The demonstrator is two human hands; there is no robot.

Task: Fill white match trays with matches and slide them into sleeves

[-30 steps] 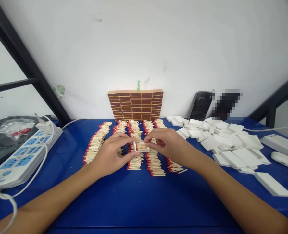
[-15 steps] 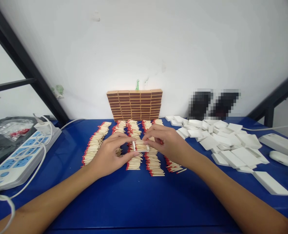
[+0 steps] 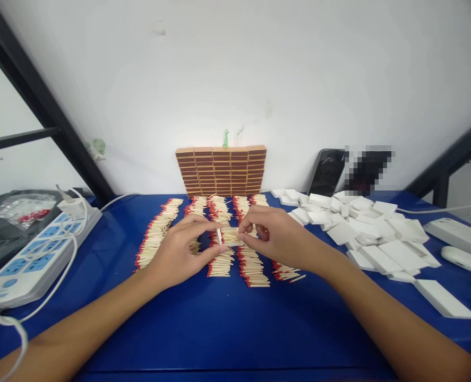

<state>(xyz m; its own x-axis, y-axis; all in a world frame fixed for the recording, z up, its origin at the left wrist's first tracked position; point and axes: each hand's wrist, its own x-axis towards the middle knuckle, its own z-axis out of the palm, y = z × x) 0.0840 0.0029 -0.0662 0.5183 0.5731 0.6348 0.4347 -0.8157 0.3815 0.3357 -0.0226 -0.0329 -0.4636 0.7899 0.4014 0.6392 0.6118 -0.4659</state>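
Far left, a crumpled clear plastic bag w/ red bits inside, then a long white plastic power strip w/ blue socket panels. Next, on the glossy blue table, rows of red-tipped pale wooden matches – five, some partly hidden by the hands. Left hand: thumb & fingers gripping the left end of a small white open-topped tray, held above the middle rows w/ matches lying in it. Behind, against the wall, a neat brown stack of flat matchboxes. Right hand: thumb & index close together at the tray's right end (can't tell if they pinch tray or matches). Further right, a leaning black phone, a jumbled heap of white rectangular trays – then a rounded white plastic case.
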